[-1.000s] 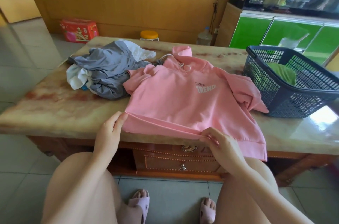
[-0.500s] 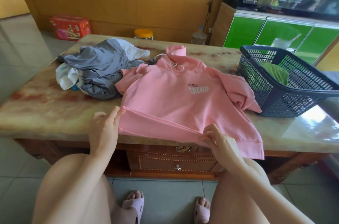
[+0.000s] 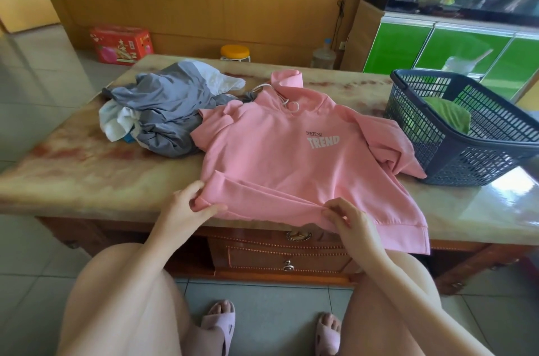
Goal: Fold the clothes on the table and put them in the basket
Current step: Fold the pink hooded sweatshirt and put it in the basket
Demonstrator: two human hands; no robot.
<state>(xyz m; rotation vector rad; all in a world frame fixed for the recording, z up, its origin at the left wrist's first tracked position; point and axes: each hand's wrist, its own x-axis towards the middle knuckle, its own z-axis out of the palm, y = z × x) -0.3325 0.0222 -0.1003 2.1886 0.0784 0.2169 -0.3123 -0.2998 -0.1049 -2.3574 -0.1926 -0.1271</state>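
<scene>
Marble table [image 3: 87, 180] bears the pink hoodie [image 3: 277, 157] face-up beside the basket [image 3: 466, 157], left hand [image 3: 186, 210] and right hand [image 3: 347, 218] pinching its near hem, which should rise evenly and fold squarely up over its front.

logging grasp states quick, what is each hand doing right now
Left hand: pinches the hem of the pink hoodie.
Right hand: pinches the same hem, further right.

I list: basket [image 3: 455, 169], right side cut by frame edge; green garment [image 3: 449, 113] inside, part behind its mesh wall; blue scrap [image 3: 128, 138] under grey pile [image 3: 166, 102], unidentifiable; pink hoodie [image 3: 277, 157] hem corner, wrapped inside left hand [image 3: 182, 210] fingers [image 3: 192, 191].
</scene>
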